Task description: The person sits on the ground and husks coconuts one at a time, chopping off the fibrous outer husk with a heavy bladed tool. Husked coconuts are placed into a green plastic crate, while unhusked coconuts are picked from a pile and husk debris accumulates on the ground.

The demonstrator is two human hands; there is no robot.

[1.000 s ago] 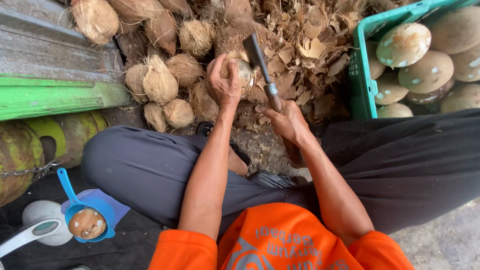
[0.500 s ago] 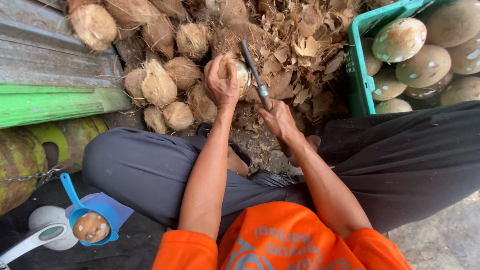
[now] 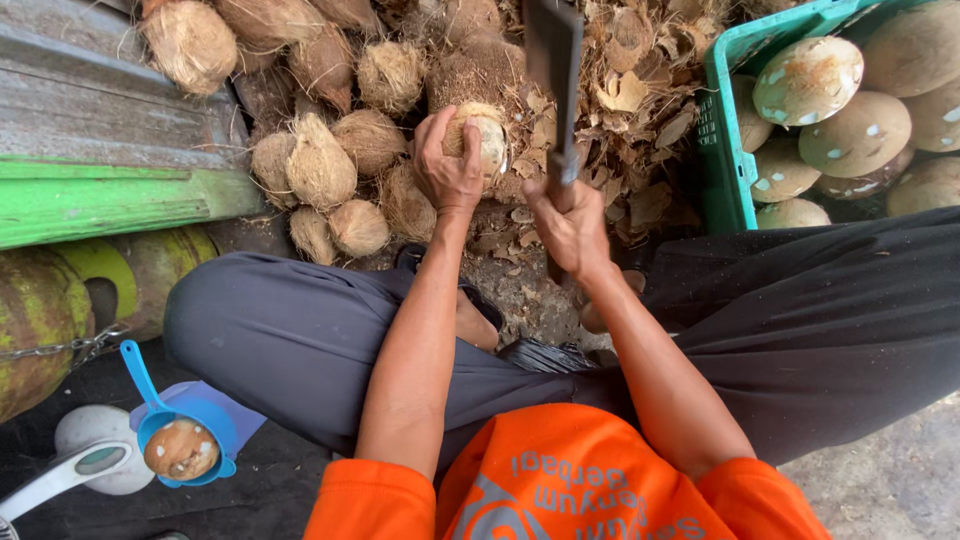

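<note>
My left hand (image 3: 448, 172) grips a partly husked coconut (image 3: 482, 138), held down on the ground among husk scraps. My right hand (image 3: 570, 226) is closed around the handle of a cleaver (image 3: 553, 70). Its broad dark blade stands raised upright, just right of the coconut. Both forearms reach forward over my crossed legs in dark trousers.
A pile of brown husked coconuts (image 3: 330, 150) lies at the upper left beside a green board (image 3: 110, 200). A green crate (image 3: 722, 130) at the upper right holds peeled pale coconuts (image 3: 822, 80). A blue scoop (image 3: 180, 440) with a coconut piece sits at lower left.
The cleaver has swung up from a tilted position over the coconut to nearly vertical, and my right hand has shifted slightly toward the coconut. My left hand still holds the coconut.
</note>
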